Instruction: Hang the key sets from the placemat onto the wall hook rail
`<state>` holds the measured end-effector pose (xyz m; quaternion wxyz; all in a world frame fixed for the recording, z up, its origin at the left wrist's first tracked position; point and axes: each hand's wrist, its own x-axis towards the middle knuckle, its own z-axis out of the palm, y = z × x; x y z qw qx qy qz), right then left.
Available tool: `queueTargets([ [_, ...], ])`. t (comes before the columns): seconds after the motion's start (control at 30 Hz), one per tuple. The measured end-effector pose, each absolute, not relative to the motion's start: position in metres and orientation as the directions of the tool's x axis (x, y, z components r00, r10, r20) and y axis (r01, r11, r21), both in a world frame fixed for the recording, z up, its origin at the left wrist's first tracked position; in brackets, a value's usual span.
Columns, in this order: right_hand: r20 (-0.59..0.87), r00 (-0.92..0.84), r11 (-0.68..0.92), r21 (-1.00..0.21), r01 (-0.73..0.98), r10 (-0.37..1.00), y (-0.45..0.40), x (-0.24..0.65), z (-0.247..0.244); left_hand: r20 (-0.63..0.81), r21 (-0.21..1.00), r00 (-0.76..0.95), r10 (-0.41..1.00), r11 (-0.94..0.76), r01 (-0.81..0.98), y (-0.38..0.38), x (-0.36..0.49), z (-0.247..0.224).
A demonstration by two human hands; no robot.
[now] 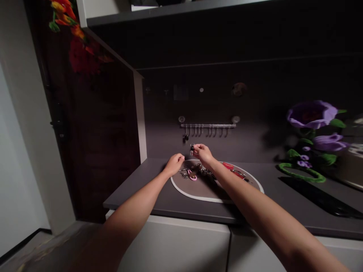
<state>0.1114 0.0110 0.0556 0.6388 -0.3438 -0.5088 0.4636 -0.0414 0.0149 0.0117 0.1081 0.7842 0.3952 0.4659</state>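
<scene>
My right hand [202, 153] is raised over the mat, thumb and fingers pinched on a small set of keys [192, 150] with a dark part, hanging down in front of the wall. Lower and to the left, my left hand [175, 164] is closed at the mat's left edge; whatever its fingers hold, if anything, is hidden. Beneath both hands, the oval brown mat [195, 193] with a white rim carries a pink loop [193, 176], several metal pieces and a red item [227, 165]. My right forearm covers part of them.
A hook rail [208, 125] is fixed to the wall, with a small dark item [186, 138] hanging at its left end. Purple flowers [312, 115] and a long black object [320, 196] occupy the right of the counter [136, 185]. A shelf [181, 11] overhangs everything.
</scene>
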Motion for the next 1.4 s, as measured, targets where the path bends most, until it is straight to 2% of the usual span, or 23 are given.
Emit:
queueTargets([
  [0.17,0.284,0.116,0.306,-0.901,-0.308,0.952,0.022,0.106,0.088,0.651,0.345,0.374,0.661,-0.696,0.629,0.016,-0.043,0.009],
  [0.3,0.229,0.179,0.279,-0.896,-0.346,0.957,0.034,0.100,0.103,0.630,0.293,0.410,0.659,-0.691,0.661,0.018,-0.045,0.007],
  [0.73,0.156,0.285,0.254,-0.903,-0.348,0.946,0.065,0.091,0.115,0.601,0.241,0.446,0.663,-0.683,0.689,0.018,-0.046,0.010],
  [1.2,0.139,0.228,0.213,-0.916,-0.341,0.964,0.065,0.092,0.105,0.601,0.240,0.436,0.670,-0.671,0.701,0.022,-0.048,0.009],
  [1.4,0.139,0.275,0.222,-0.928,-0.300,0.951,0.069,0.093,0.101,0.609,0.259,0.418,0.675,-0.666,0.699,0.020,-0.049,0.013],
])
